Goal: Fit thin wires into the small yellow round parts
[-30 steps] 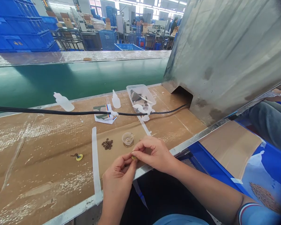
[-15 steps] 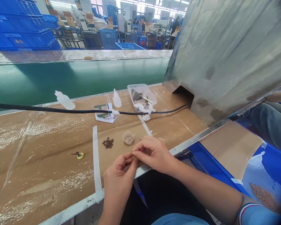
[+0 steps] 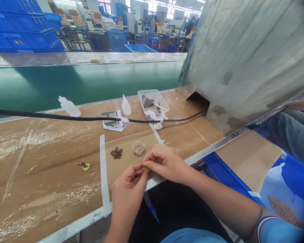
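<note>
My left hand [image 3: 128, 189] and my right hand [image 3: 166, 163] meet at the near edge of the cardboard-covered bench [image 3: 40, 175]. Both pinch one small yellowish round part [image 3: 145, 167] between their fingertips. Just beyond them stands a small clear cup [image 3: 138, 147] with a thin stick in it. A little heap of dark round parts [image 3: 116, 153] lies to its left. Farther left lies a yellow disc with a dark piece [image 3: 85, 166].
A black cable [image 3: 53, 116] crosses the bench. Behind it are two white squeeze bottles [image 3: 69, 106] [image 3: 126, 107], a striped packet [image 3: 112, 123] and a clear tray [image 3: 153, 104]. A grey metal hood [image 3: 243, 57] rises at right; a green conveyor belt [image 3: 78, 84] runs behind. Another person's leg [image 3: 291, 131] shows at right.
Both hands stay pinched on the small part; they have shifted slightly with the view, otherwise nothing has visibly moved.
</note>
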Tool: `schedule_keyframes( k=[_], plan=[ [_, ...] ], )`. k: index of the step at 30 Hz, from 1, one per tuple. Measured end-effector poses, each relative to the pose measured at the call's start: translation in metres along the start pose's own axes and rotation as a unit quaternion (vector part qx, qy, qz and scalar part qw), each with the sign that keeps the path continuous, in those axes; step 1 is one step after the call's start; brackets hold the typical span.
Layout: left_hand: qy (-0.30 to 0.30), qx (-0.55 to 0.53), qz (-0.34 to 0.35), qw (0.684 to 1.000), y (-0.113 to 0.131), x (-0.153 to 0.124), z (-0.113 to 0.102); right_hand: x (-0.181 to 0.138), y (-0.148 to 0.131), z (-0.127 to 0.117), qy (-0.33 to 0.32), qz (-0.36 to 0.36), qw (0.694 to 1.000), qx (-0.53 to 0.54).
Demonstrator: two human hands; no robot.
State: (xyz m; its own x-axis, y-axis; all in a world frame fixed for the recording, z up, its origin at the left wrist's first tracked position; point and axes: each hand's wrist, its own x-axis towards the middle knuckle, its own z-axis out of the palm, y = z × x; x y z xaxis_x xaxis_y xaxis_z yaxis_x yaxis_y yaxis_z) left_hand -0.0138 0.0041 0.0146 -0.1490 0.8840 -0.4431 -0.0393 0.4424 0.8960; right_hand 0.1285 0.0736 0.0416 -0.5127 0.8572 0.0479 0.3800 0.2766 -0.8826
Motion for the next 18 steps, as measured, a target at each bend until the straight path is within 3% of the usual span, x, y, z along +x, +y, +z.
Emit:
schedule_keyframes(
  k=[18],
  plan=[
    [-0.002, -0.018, -0.009, 1.0, 0.0016, -0.0007, -0.0008, 0.0019, 0.0012, -0.0029, -0.018, -0.03, 0.999, -0.031]
  ],
)
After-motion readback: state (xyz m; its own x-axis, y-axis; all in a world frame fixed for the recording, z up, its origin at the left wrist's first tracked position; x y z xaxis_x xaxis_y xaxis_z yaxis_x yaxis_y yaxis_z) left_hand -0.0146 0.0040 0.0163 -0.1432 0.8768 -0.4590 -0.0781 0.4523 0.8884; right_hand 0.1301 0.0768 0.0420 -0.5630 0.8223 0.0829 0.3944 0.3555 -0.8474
